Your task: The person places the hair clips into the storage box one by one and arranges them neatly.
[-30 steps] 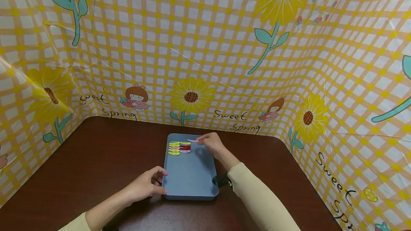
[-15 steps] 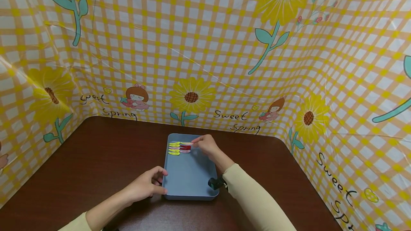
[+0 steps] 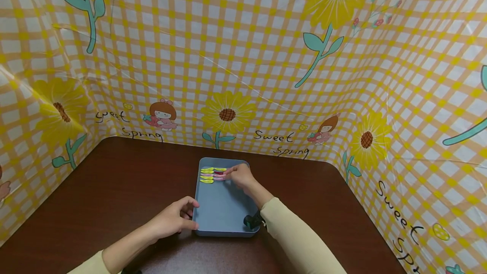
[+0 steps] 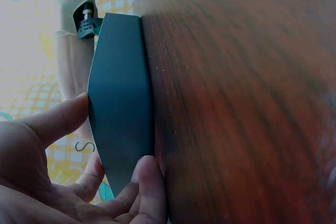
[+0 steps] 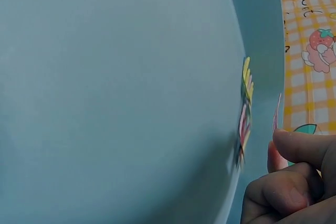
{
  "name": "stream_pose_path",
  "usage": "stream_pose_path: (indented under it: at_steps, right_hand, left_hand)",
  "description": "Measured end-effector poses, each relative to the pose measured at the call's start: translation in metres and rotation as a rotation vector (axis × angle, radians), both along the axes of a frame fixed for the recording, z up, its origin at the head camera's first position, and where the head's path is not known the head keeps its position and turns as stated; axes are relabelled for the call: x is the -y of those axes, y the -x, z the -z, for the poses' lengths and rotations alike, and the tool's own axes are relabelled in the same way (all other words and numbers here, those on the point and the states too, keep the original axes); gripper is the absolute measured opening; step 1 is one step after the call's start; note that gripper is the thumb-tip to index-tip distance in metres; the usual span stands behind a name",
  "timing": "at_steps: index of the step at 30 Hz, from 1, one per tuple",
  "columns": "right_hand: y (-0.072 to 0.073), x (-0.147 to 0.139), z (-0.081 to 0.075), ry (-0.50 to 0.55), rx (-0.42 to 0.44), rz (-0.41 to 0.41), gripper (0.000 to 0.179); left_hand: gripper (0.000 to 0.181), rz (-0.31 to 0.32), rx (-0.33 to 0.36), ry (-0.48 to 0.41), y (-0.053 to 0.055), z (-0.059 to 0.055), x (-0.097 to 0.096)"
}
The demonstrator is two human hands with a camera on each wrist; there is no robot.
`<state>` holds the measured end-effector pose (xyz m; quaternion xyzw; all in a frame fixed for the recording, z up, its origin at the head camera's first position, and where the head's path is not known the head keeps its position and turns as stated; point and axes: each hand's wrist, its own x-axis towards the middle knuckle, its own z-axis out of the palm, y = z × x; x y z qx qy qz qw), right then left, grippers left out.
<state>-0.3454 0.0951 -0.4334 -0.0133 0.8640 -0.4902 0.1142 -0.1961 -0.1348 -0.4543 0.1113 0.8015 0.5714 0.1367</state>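
Observation:
My right hand point(image 3: 242, 176) pinches a slim pink hair clip point(image 5: 276, 113) between thumb and index finger, just above the grey-blue tray point(image 3: 224, 210). Beneath and left of those fingertips, snap hair clips lie in two columns near the tray's far left corner. The left column has several yellow clips point(image 3: 207, 181) and a pink one. In the other column are a yellow clip point(image 3: 220, 169), a dark red one point(image 3: 218, 173) and a pink one, partly covered by my fingers. My left hand point(image 3: 173, 219) holds the tray's left wall, its thumb on the rim in the left wrist view.
The tray stands on a dark brown wooden table point(image 3: 125, 189). Behind and to both sides hangs a checked cloth point(image 3: 243, 67) with sunflowers. A black wrist camera point(image 3: 251, 222) on my right arm hangs over the tray's near right corner.
With the pink clip pinched, my right hand has come left and nearer, from the tray's far edge to over the second column. My left hand keeps its place on the tray.

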Motion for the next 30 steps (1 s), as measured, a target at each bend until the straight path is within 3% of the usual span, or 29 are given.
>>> stream_pose_path:
  at_steps: [15, 30]
  right_hand:
    - [0.0, -0.002, 0.013, -0.012, 0.004, 0.01, 0.014]
    - [-0.003, -0.001, 0.014, -0.09, -0.017, 0.043, 0.012]
  left_hand:
    - [0.049, 0.007, 0.001, -0.01, 0.002, 0.002, 0.001]
    - [0.05, 0.006, -0.004, -0.005, 0.003, 0.003, 0.002]
